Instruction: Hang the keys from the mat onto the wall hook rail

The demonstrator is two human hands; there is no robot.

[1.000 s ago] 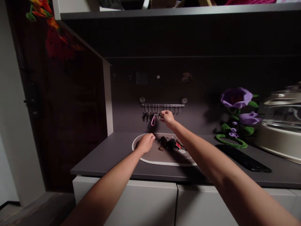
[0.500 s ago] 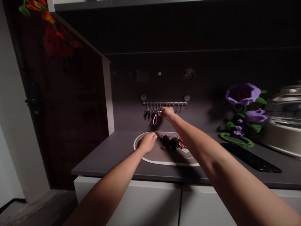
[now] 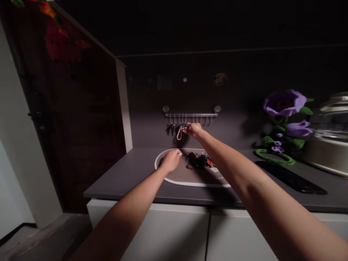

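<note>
My right hand (image 3: 193,130) is raised to a metal hook rail (image 3: 191,115) on the dark backsplash. Its fingertips pinch a small metal ring or key (image 3: 186,125) at one of the hooks. A pink loop strap (image 3: 179,134) hangs from the rail just left of those fingers, among dark keys on the hooks. Low on an oval mat (image 3: 190,183), my left hand (image 3: 171,161) rests with its fingers together, close to the left of a bunch of dark keys (image 3: 197,160). A red-marked fob (image 3: 209,162) lies in that bunch. The left palm hides anything it might hold.
The mat lies on a dark grey counter (image 3: 122,177) above white cabinet fronts (image 3: 165,232). To the right are purple artificial flowers (image 3: 285,103), a flat black slab (image 3: 290,177) and a steel pot (image 3: 330,152). A dark wooden door (image 3: 67,108) stands at the left.
The view has tilted downward, so the shelf at the top has gone from sight. Both hands stay in nearly the same places, with the right fingers still at the hook.
</note>
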